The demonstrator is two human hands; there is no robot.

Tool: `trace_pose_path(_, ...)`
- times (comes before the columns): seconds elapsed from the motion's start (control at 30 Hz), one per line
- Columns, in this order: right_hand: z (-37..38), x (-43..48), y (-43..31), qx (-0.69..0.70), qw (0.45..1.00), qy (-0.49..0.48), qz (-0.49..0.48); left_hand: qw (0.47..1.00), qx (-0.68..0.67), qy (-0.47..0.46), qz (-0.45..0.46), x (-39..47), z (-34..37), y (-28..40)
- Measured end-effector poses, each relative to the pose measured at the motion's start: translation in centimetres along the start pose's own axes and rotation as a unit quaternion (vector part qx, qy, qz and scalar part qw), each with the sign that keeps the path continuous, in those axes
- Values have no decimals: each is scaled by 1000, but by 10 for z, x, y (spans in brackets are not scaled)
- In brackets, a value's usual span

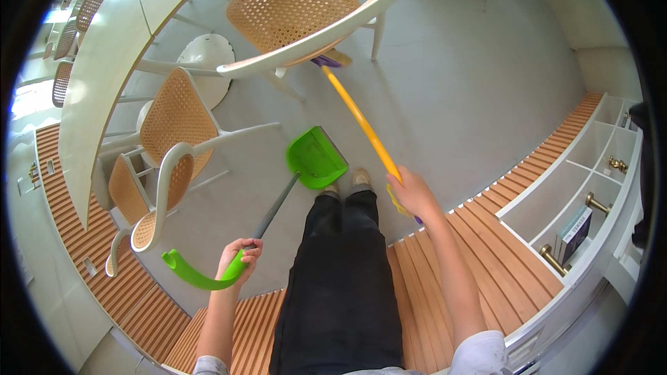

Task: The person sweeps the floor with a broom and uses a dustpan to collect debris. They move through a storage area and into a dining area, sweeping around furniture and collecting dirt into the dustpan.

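Observation:
A green long-handled dustpan (pixel 316 159) rests on the grey floor just ahead of my shoes. Its grey shaft leads back to a curved green handle (pixel 198 281), which my left hand (pixel 241 258) grips. My right hand (pixel 414 195) is closed around the yellow stick of a broom (pixel 362 120). The purple broom head with pale bristles (pixel 338 58) reaches the floor beside and partly under a white chair with a cane seat (pixel 297 2), whose frame hides part of it. Some small specks of debris show in the pan.
A pale table (pixel 117 57) curves along the left, with a cane chair (pixel 180 122) beside it. A white round table base (pixel 208 62) stands beneath. Slatted wooden benches (pixel 484 250) run behind me and along both sides. White shelves (pixel 578 166) hold books (pixel 573 234) and brass ornaments.

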State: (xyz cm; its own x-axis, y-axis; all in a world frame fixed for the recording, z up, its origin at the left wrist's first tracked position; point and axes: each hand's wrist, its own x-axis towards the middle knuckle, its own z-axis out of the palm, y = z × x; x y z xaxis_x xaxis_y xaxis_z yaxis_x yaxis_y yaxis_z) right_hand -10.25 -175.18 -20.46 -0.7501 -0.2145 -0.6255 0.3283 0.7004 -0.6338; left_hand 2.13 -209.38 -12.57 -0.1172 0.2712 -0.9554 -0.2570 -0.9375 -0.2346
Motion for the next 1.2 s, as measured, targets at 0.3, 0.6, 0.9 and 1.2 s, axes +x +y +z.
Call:
trace_pose_path(0.3, -23, 196, -18, -374, 911, -20, -175, 998, 24, -1, 51, 3, 14, -10)
trace_pose_path(0.6, 21, 287, -31, -534, 830, 12, -164, 997, -44, -9, 63, 0, 6, -14)
trace_pose_path(0.9, -76, 265, 66, -600, 792, 76, -79, 990, -115, -60, 53, -9, -70, -7)
trace_pose_path(1.2, -2, 109, 162, -434, 897, 29, 81, 939, -333, -85, 23, -43, -168, -27)
